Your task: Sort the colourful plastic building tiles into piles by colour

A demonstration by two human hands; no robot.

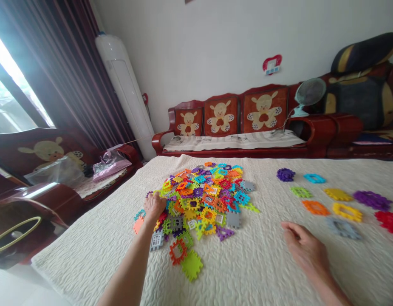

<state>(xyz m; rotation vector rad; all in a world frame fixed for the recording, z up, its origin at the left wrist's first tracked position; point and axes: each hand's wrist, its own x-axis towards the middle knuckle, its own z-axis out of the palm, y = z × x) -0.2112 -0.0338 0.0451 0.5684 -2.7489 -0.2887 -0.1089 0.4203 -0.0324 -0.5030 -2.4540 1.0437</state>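
Note:
A heap of colourful plastic interlocking building pieces lies on the cream quilted cover. My left hand is at the heap's left edge, its fingers bent down among the pieces; their tips and whatever they hold are hidden. Over the bare cover to the right is my right hand, its fingers curled together with nothing visible in them. Nearest to it are an orange frame piece and a grey piece. At the heap's near end lie a lime square piece and an orange-red frame.
Sorted by colour on the right are small groups, among them purple pieces, red pieces and a yellow frame. A wooden sofa with bear cushions stands behind the covered surface. A fan rests near its armrest.

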